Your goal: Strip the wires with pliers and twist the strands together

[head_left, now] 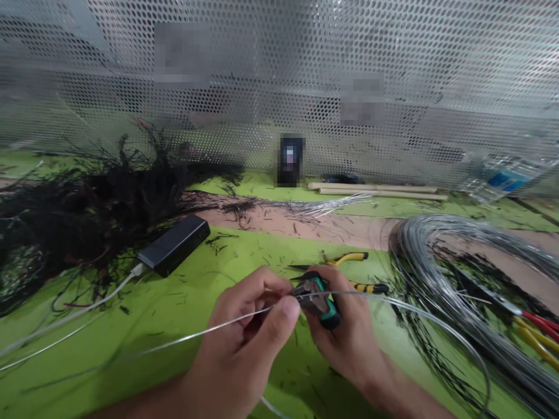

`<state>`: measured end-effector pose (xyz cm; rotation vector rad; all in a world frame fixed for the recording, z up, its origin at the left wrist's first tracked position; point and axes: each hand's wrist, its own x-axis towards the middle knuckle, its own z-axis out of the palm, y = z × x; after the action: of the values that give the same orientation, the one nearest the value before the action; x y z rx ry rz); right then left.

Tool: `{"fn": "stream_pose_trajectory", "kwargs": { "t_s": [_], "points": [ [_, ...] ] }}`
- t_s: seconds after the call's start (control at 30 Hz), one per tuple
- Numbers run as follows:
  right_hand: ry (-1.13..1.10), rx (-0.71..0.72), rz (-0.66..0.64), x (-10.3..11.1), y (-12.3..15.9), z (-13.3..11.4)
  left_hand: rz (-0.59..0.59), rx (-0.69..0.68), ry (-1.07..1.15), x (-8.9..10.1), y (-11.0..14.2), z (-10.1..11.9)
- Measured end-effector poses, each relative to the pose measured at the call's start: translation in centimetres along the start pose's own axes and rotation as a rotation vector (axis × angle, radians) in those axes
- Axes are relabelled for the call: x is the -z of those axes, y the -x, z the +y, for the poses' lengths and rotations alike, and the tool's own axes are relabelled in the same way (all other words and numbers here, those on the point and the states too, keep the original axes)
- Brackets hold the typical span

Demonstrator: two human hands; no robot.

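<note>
Silvery wire (205,330) hangs above the middle of the green tabletop (144,349), pinched between the thumb and fingers of my left hand (248,343). My right hand (349,331) is wrapped around the green-and-black pliers (312,294), their steel jaws at the wire, close by my left fingertips. Open green surface lies left of my left wrist; on my right, a springy metal coil (419,244) crowds the side. Perforated mesh (262,70) bounds the far edge. Nearer, a smooth black box (174,244) sits beside frizzy dark strands (109,203), and yellow-handled tools (345,259) lie just beyond my right hand. The wire's long axis climbs gently from lower left to the jaws, which point left; rightward it bows around and down.
</note>
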<state>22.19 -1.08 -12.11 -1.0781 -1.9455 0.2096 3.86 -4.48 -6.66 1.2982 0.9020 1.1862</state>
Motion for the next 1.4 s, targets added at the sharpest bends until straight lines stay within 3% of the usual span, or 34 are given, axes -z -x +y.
{"fn": "stream_pose_trajectory", "kwargs": {
  "t_s": [0.23,0.43,0.5,0.63,0.7,0.77,0.87,0.97,1.1,1.2,1.3,1.4],
  "points": [
    [0.202,0.010,-0.113,1.1,-0.1,1.4,0.055,0.079,-0.092,1.0,-2.0,-0.1],
    [0.111,-0.088,-0.079,2.1,-0.4,1.0,0.044,-0.038,-0.107,2.6,-2.2,-0.4],
    [0.006,-0.190,-0.103,2.8,-1.0,0.4,0.030,-0.082,-0.111,3.0,-2.3,-0.4],
    [-0.273,-0.541,-0.205,4.6,-2.2,0.1,-0.092,-0.132,-0.108,3.0,-2.8,-0.6],
    [-0.456,-0.660,-0.195,5.2,-2.7,0.8,-0.166,-0.123,-0.095,2.6,-2.9,-0.8],
    [-0.660,-0.725,-0.090,5.5,-3.0,1.9,-0.216,-0.116,-0.074,2.3,-2.7,-1.0],
    [-0.728,-0.709,0.084,5.7,-3.5,3.5,-0.223,-0.121,-0.109,2.3,-1.4,-1.1],
    [-0.617,-0.602,0.144,5.8,-3.8,4.4,-0.134,-0.207,-0.186,3.3,0.6,-1.0],
    [-0.534,-0.560,0.021,6.0,-3.8,4.3,-0.027,-0.288,-0.234,5.9,2.7,-0.7],
    [-0.480,-0.560,-0.126,5.9,-3.5,3.6,0.043,-0.256,-0.218,7.4,3.1,-0.7],
    [-0.536,-0.588,-0.219,5.5,-3.2,2.8,0.039,-0.222,-0.145,7.8,3.0,-0.7],
    [-0.622,-0.600,-0.214,5.1,-3.0,2.3,0.021,-0.204,-0.093,7.5,3.0,-0.6]
  ]
}}
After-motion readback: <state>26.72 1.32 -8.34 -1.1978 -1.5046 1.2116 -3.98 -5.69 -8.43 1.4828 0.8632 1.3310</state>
